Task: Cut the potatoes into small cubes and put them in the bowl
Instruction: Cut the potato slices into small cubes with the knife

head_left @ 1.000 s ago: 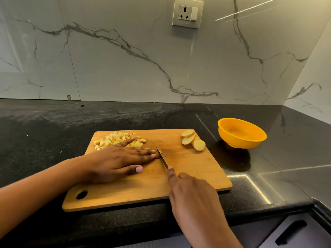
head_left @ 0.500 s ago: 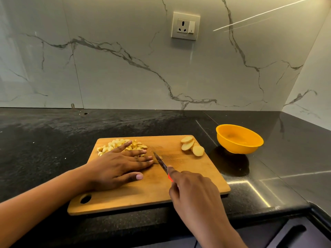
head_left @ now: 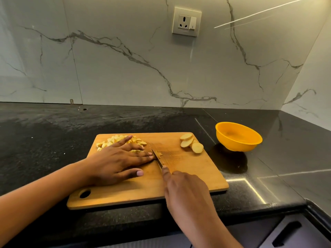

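Flat, straight-fingered left hand [head_left: 116,161] presses pale potato cubes [head_left: 111,141] onto smooth rectangular wooden board [head_left: 188,169]; right hand [head_left: 186,190] grips slim knife [head_left: 158,159] at left fingertips, both placed as half a second earlier.

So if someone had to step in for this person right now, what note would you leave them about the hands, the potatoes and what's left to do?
The left hand lies flat on the cutting board, its straight fingers steadying a potato piece beside the blade.
The right hand grips the knife, blade down at that piece.
Done: a pile of cubes at the board's far left corner.
Left: cube the three slices at the far right corner, then move everything into the orange bowl, which stands on the counter right of the board and looks empty.
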Demonstrator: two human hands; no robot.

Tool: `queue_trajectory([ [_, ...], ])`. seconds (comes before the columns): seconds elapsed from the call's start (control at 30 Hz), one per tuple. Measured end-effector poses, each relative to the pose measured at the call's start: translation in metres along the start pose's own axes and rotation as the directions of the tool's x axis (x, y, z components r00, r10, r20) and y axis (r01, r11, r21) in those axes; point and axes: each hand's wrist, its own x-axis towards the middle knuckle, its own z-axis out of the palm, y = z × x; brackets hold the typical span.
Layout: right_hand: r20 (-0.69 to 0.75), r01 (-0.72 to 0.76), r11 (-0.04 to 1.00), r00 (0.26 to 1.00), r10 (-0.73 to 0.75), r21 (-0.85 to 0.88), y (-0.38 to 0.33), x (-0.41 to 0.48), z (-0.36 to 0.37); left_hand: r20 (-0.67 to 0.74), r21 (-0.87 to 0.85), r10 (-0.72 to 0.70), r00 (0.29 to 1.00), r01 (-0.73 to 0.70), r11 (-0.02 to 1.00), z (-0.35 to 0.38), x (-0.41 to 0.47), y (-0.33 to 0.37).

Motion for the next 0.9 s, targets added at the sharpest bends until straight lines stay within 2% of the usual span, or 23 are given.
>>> queue_trajectory([
  [0.13, -0.059, 0.012, 0.996, 0.998, -0.007, 0.087, 0.012, -0.027, -0.020, -0.106, 0.009, 0.001, 0.994, 0.000, 1.000, 0.000, -0.003, 0.002],
  [0.27, -0.246, -0.020, 0.992, 0.968, 0.051, 0.126, 0.026, -0.014, -0.020, -0.363, 0.107, 0.023, 0.931, 0.017, 0.994, 0.006, -0.006, -0.001],
  [0.33, -0.345, -0.054, 0.982, 0.931, 0.114, 0.179, 0.036, 0.003, -0.013, -0.423, 0.077, 0.010, 0.906, 0.025, 0.997, 0.005, 0.000, -0.001],
  [0.4, -0.380, -0.103, 0.957, 0.902, 0.204, 0.270, 0.047, 0.028, -0.004, -0.369, -0.049, -0.068, 0.927, 0.053, 0.997, -0.004, 0.013, 0.010],
  [0.47, -0.329, -0.140, 0.904, 0.900, 0.286, 0.404, 0.052, 0.049, 0.001, -0.219, -0.147, -0.150, 0.964, 0.119, 0.982, -0.011, 0.030, 0.023],
  [0.57, -0.252, -0.166, 0.837, 0.907, 0.337, 0.522, 0.053, 0.066, 0.008, -0.138, -0.090, -0.117, 0.983, 0.105, 0.990, -0.011, 0.055, 0.033],
  [0.67, -0.207, -0.203, 0.820, 0.910, 0.359, 0.535, 0.057, 0.065, 0.015, -0.164, -0.112, -0.113, 0.980, 0.096, 0.989, -0.008, 0.061, 0.025],
  [0.8, -0.197, -0.224, 0.811, 0.903, 0.381, 0.541, 0.067, 0.060, 0.017, -0.243, -0.025, -0.153, 0.958, 0.151, 0.988, -0.015, 0.049, 0.003],
  [0.9, -0.201, -0.218, 0.802, 0.901, 0.384, 0.556, 0.067, 0.059, 0.017, -0.344, -0.023, -0.194, 0.919, 0.198, 0.980, -0.022, 0.033, -0.020],
])
